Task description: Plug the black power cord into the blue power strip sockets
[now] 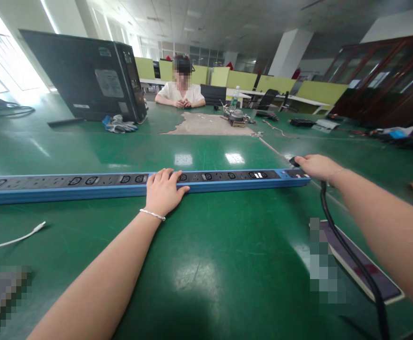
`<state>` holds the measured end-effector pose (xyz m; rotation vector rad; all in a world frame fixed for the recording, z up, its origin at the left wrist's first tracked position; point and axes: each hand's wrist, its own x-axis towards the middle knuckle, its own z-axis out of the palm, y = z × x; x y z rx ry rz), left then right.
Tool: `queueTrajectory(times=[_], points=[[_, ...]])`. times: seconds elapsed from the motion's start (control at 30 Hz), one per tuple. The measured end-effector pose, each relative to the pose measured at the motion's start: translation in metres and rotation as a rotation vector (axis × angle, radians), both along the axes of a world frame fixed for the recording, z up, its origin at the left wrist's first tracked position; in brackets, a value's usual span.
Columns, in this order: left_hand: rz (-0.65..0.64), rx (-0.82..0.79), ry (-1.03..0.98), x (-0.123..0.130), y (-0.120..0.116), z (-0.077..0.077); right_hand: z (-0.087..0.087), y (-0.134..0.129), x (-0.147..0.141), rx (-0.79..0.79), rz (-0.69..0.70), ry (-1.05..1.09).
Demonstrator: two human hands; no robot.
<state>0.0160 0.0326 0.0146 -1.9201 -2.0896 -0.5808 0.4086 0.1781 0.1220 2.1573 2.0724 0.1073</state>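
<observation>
A long blue power strip (213, 183) with black sockets along its top lies across the green table. My left hand (164, 191) rests over its middle, fingers bent across the top and thumb along the front side, gripping it. Past the strip's right end, my right hand (317, 167) is closed on a black plug (294, 162) whose tip points left. From that hand a thick black cable (328, 208) hangs down toward the lower right. The plug is held just above and behind the strip's end; whether it touches the strip I cannot tell.
A black computer case (86, 75) and gloves (119, 123) stand at the back left. Opposite sits a person (182, 92). A bottle (235, 97) and small parts are behind the strip. A white cable (15, 243) lies left; a purple flat object (362, 264) lies right.
</observation>
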Motion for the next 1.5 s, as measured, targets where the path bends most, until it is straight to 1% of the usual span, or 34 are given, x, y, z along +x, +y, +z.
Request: queueTrajectory(times=[0.1,0.2,0.33,0.43,0.57,0.7,0.9,1.0,1.2,1.33,1.5], points=[[-0.001,-0.002,0.003,0.0,-0.001,0.001,0.002,-0.012,-0.009,-0.094,-0.108,0.127],[-0.002,-0.004,0.0,0.0,-0.001,0.001,-0.004,-0.017,-0.021,-0.147,-0.097,0.169],[-0.007,-0.005,-0.014,0.0,-0.001,0.001,-0.012,-0.012,-0.034,-0.185,-0.021,0.036],[-0.003,-0.007,-0.015,0.0,-0.001,0.001,-0.016,-0.007,-0.039,-0.185,0.022,-0.045],[-0.002,-0.008,-0.008,0.0,-0.001,0.001,-0.019,-0.003,-0.038,-0.173,0.008,-0.077],[-0.003,-0.001,-0.001,0.0,-0.001,0.001,-0.022,0.001,-0.033,-0.138,0.038,-0.101],[-0.003,-0.009,-0.003,0.0,-0.001,0.001,-0.023,0.001,-0.032,-0.166,-0.039,-0.037],[-0.003,-0.012,-0.007,0.0,0.0,0.001,-0.023,0.001,-0.034,-0.15,-0.033,-0.023],[-0.008,0.004,-0.005,-0.001,0.0,0.0,-0.026,0.002,-0.037,-0.109,-0.008,-0.067],[-0.01,0.004,-0.009,-0.001,0.0,0.0,-0.023,-0.001,-0.038,-0.139,-0.034,-0.054],[-0.001,-0.005,-0.006,-0.001,0.0,0.001,-0.02,0.001,-0.039,-0.185,-0.029,-0.044]])
